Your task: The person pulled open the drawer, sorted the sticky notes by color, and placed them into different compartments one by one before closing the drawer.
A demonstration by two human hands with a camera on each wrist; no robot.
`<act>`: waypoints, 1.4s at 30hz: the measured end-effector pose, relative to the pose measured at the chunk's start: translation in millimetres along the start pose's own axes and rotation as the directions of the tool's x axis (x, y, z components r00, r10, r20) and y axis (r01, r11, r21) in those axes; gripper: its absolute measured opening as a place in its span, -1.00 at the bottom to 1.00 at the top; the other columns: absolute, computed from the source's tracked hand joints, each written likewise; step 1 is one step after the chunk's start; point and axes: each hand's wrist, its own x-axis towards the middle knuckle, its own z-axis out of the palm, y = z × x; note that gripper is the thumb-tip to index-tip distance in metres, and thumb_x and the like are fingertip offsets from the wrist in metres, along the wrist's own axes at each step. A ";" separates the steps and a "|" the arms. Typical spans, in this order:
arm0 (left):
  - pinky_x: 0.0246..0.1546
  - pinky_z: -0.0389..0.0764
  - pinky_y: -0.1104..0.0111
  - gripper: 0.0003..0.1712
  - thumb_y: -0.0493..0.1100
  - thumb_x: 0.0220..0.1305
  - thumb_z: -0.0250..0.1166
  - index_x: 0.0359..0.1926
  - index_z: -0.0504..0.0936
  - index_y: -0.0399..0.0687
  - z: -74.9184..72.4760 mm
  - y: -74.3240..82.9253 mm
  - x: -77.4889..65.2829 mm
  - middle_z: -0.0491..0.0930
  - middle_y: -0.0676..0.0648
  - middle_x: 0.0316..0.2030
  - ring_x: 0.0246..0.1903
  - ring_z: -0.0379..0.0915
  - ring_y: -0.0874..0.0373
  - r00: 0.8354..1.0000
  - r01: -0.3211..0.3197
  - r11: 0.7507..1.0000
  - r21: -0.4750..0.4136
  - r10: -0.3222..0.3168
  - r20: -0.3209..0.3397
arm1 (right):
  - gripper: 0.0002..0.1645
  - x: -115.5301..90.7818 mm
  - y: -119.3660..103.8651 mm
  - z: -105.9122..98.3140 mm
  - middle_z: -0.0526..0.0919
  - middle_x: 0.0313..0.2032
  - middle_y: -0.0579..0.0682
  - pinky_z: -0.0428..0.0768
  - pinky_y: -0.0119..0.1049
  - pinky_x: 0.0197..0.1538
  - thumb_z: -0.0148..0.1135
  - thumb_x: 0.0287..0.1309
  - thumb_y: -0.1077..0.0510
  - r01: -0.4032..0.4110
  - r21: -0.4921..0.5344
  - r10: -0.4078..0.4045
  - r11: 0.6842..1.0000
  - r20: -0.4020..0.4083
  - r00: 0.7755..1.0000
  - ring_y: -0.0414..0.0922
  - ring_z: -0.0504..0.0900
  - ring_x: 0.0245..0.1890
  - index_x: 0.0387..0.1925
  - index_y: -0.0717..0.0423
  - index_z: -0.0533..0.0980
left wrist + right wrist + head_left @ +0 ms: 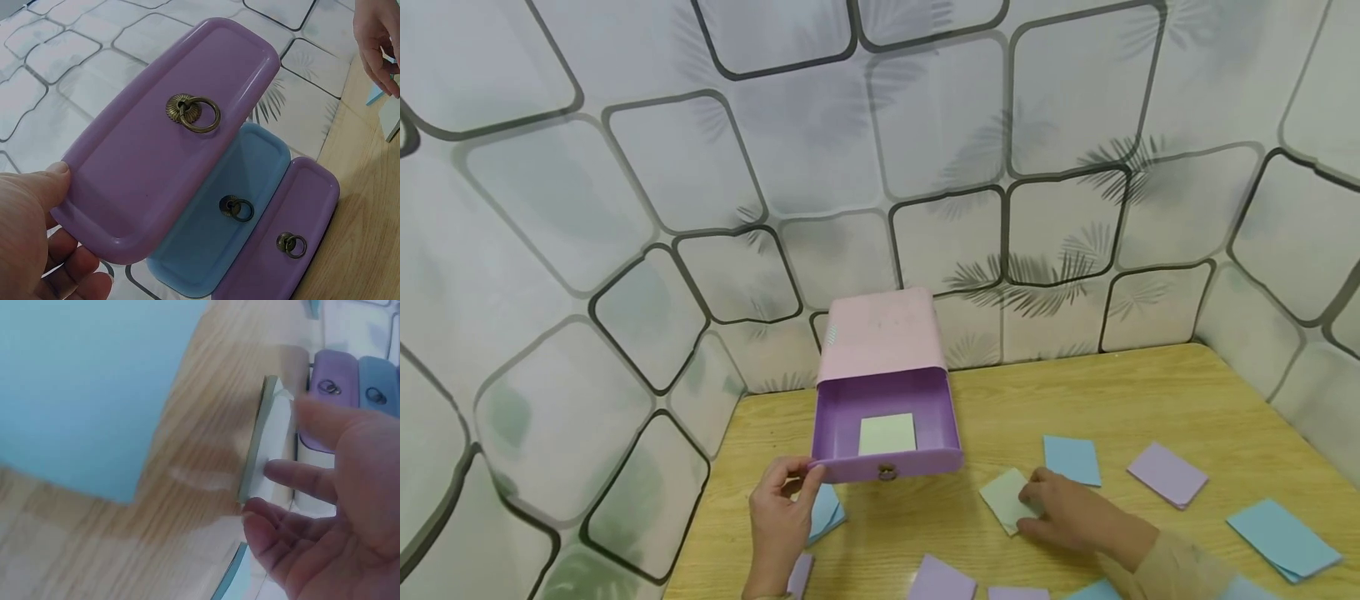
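Observation:
A small chest with a pink top (883,333) stands against the wall, its purple top drawer (887,467) pulled out. Inside the drawer lies a pale green paper pad (887,434). My left hand (781,517) pinches the drawer front's left end, thumb on its face in the left wrist view. A brass ring pull (200,114) hangs on that front. On the table, my right hand (1067,512) is at another pale green paper pad (1002,498). In the right wrist view its fingertips (275,469) overlap the pad, fingers loosely bent.
Below the pulled drawer are a blue drawer (219,206) and another purple one (287,231). Blue paper pads (1071,460) and purple paper pads (1168,474) lie scattered over the wooden table (1075,392). A patterned wall covering (947,150) rises behind.

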 end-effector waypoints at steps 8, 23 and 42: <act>-0.38 0.62 0.45 -0.92 -0.39 0.12 0.39 -0.36 0.64 -0.20 4.0 -27.2 -3.0 0.59 -0.03 -0.40 -0.35 0.50 0.25 1.000 -0.009 0.999 -0.032 0.009 0.023 | -0.65 0.9 4.9 -2.6 0.48 -0.21 -0.06 0.53 -0.26 -0.31 0.32 0.17 -0.01 -0.100 0.067 0.099 0.993 0.014 0.995 -0.23 0.46 -0.30 -0.11 0.11 0.54; -0.42 0.62 0.42 -0.90 -0.50 0.05 0.37 -0.39 0.62 -0.35 3.5 -1.7 1.1 0.58 -0.11 -0.44 -0.38 0.50 0.24 0.999 -0.043 0.999 -0.024 0.043 0.016 | -0.31 35.0 13.6 -21.7 0.49 -0.10 0.01 0.55 -0.05 -0.06 0.53 -0.11 0.02 -0.240 0.022 0.233 0.970 0.170 0.958 -0.08 0.51 -0.16 0.10 0.13 0.51; -0.42 0.62 0.43 -0.90 -0.48 0.05 0.39 -0.40 0.63 -0.32 0.2 0.8 -0.2 0.59 -0.09 -0.44 -0.38 0.50 0.24 1.000 -0.010 1.000 0.021 0.010 0.001 | -0.44 41.4 13.5 -15.0 0.44 -0.19 -0.04 0.53 -0.09 -0.16 0.58 -0.18 0.09 -0.191 0.021 0.187 0.981 0.140 0.972 -0.12 0.46 -0.25 -0.09 0.08 0.52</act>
